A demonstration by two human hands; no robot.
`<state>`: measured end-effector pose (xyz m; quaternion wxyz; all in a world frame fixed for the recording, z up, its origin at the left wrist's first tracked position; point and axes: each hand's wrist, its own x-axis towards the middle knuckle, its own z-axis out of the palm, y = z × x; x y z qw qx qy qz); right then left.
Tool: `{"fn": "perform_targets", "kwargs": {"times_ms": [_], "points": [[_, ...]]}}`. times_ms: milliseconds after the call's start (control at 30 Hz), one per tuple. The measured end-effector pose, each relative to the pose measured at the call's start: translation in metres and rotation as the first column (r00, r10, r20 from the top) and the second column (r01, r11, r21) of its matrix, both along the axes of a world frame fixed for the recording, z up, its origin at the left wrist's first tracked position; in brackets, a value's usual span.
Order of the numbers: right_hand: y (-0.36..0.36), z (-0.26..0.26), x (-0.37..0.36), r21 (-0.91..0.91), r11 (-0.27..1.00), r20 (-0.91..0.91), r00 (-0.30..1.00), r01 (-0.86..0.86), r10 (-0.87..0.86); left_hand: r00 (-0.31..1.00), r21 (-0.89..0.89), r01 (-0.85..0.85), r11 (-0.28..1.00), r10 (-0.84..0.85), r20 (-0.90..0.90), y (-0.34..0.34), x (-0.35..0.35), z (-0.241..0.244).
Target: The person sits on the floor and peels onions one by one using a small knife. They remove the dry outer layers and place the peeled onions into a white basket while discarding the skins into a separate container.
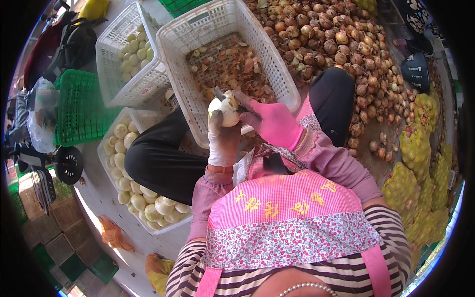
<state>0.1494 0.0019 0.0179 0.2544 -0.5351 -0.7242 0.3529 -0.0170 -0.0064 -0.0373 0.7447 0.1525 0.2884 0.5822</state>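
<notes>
A mostly peeled white onion [222, 111] is held up over the near end of a white plastic crate [169, 61]. My left hand [224, 137], in a white glove with dark grey fingers, grips it from below and the left. My right hand [276, 120], in a pink glove with darkened fingertips, presses finger and thumb to its right side, where a brownish patch of skin shows. Something dark sits between those fingers, too hidden to identify. Loose onion skins [237, 70] cover much of the crate's floor.
Unpeeled onions [334, 41] are heaped at the right, beside yellow mesh sacks [415, 148]. Peeled onions fill a white crate [163, 231] by my left leg [163, 156]; another white crate [107, 55] behind it holds more. A green crate [76, 111] stands at far left.
</notes>
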Motion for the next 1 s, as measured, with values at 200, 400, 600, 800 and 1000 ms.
{"fn": "perform_targets", "kwargs": {"times_ms": [200, 400, 600, 800, 1000], "points": [[0.036, -0.045, 0.026, -0.356, 0.915, -0.217, 0.936, 0.188, -0.277, 0.971, 0.056, 0.123, 0.991, -0.132, 0.198, -0.002, 0.000, 0.027], [0.038, -0.022, 0.030, -0.417, 0.892, -0.210, 0.937, 0.173, -0.280, 0.831, -0.144, 0.053, 0.988, 0.037, 0.556, 0.011, 0.000, 0.031], [0.033, 0.007, 0.057, -0.344, 0.928, -0.466, 0.832, 0.142, -0.300, 0.830, -0.157, 0.003, 0.988, 0.085, 0.551, 0.022, -0.014, 0.039], [0.017, 0.042, 0.187, -0.169, 0.843, -0.469, 0.711, 0.510, -0.524, 0.750, 0.087, -0.166, 0.982, 0.068, 0.658, 0.155, -0.085, 0.061], [-0.114, -0.112, 0.374, -0.209, 0.361, 0.253, 0.406, 0.909, -0.878, 0.567, 0.115, 0.372, 0.921, -0.128, -0.814, 0.040, 0.012, -0.036]]}}
